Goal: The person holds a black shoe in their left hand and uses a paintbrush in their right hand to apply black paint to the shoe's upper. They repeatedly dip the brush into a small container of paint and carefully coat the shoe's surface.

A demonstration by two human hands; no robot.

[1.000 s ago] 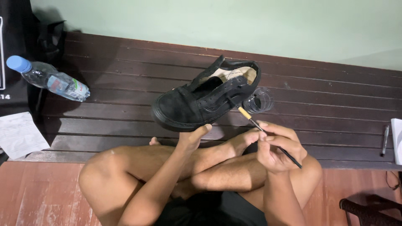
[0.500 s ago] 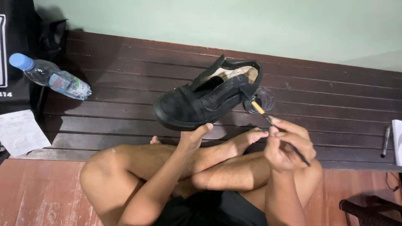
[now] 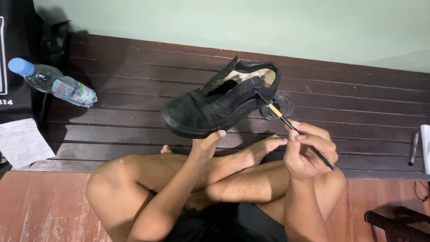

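Observation:
A black lace-less shoe (image 3: 215, 105) with a pale lining is held up in the air over the dark wooden boards, toe pointing left. My left hand (image 3: 207, 144) grips it from below at the sole, thumb showing at the edge. My right hand (image 3: 309, 150) pinches a thin black paintbrush (image 3: 298, 132) with a yellow ferrule. The brush tip touches the shoe's side near the heel. A small clear plastic cup (image 3: 278, 105) sits on the boards just behind the brush tip.
A clear water bottle (image 3: 53, 83) with a blue cap lies at the left. A white paper (image 3: 22, 142) lies at the left edge by a black bag (image 3: 18, 58). A pen (image 3: 414, 148) lies at the right edge. My crossed bare legs (image 3: 179, 188) fill the foreground.
The shoe has stayed in much the same place. My right hand has shifted slightly right, and the brush tip has come up from by the cup to the shoe's heel side.

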